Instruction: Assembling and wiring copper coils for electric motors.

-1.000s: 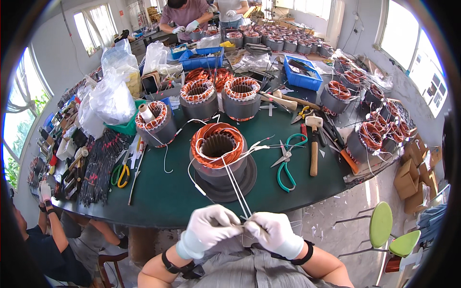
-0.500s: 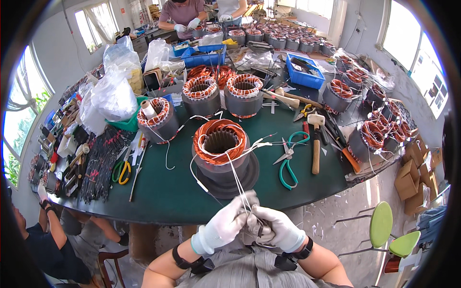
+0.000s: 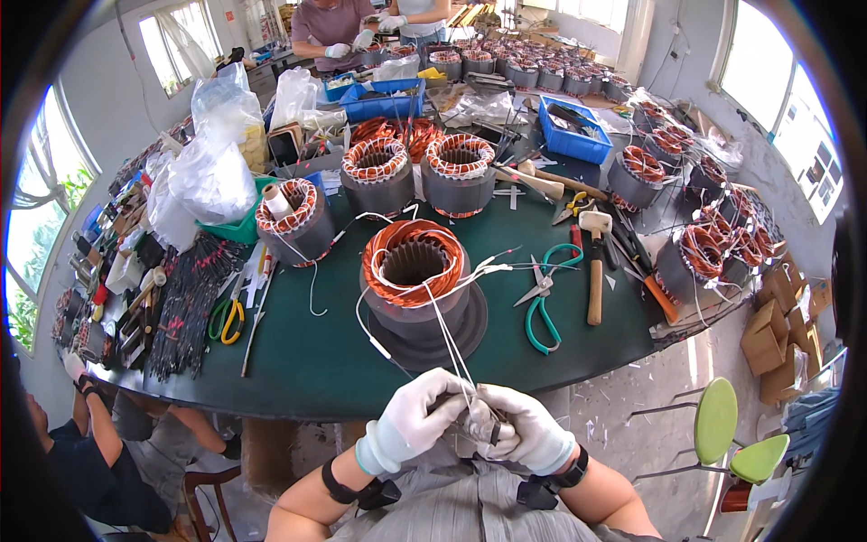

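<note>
A motor stator (image 3: pixel 414 305) with orange copper windings stands upright on a dark round base (image 3: pixel 470 334) at the table's near edge. From its front, white-sleeved lead wires (image 3: pixel 446 336) run down to my hands, just off the table. My left hand (image 3: pixel 417 417), in a white glove, is closed, thumb and fingers pinching the wires. My right hand (image 3: pixel 526 426), also gloved, is closed beside it around the wires' thin ends, which the fingers partly hide. Other white leads stick out from the stator's right and left sides.
Right of the stator lie teal-handled scissors (image 3: pixel 542 303) and a hammer (image 3: pixel 594 266). Yellow-handled scissors (image 3: pixel 233 321) lie left. Behind stand more stators (image 3: pixel 377 185) and a blue bin (image 3: pixel 575 135). Co-workers (image 3: pixel 334 32) work at the far end; another person (image 3: pixel 90 452) is at lower left.
My left hand has shifted slightly left and down, its fingers now pinching more plainly. My right hand stays nearly in place. The far co-workers' hands have moved a little.
</note>
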`<control>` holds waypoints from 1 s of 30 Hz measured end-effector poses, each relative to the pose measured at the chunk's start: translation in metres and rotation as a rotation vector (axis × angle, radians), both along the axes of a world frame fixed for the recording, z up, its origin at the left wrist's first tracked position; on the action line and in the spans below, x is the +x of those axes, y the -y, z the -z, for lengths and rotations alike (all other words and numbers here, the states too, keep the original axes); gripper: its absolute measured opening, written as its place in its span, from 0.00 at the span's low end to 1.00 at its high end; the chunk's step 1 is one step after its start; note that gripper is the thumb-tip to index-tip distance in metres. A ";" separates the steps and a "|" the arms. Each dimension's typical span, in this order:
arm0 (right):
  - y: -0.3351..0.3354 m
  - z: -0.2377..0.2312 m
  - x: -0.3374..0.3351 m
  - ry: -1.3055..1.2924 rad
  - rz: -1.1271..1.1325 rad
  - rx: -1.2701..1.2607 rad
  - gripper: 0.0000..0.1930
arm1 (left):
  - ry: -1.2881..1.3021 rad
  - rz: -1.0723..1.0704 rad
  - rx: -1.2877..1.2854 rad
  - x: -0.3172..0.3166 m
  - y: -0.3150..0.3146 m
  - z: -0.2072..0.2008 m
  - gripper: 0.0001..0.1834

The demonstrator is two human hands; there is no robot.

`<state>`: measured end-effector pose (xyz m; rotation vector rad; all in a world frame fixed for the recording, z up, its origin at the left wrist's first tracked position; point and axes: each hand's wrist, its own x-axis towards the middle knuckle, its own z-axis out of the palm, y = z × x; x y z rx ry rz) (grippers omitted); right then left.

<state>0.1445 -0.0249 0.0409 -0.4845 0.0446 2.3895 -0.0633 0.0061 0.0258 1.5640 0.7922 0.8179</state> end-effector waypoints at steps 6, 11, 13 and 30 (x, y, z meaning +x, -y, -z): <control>0.011 0.000 -0.002 0.491 0.093 0.387 0.19 | 0.010 -0.288 0.055 -0.002 0.013 -0.012 0.03; 0.018 0.007 -0.016 0.841 0.204 0.553 0.12 | -0.218 -0.249 0.774 0.000 0.016 -0.019 0.15; 0.012 0.004 -0.007 0.783 0.162 0.452 0.11 | -0.236 -0.261 0.811 0.004 0.016 -0.023 0.15; 0.002 0.004 0.003 0.558 -0.020 0.562 0.08 | 0.026 -0.241 -0.225 0.012 0.028 -0.001 0.09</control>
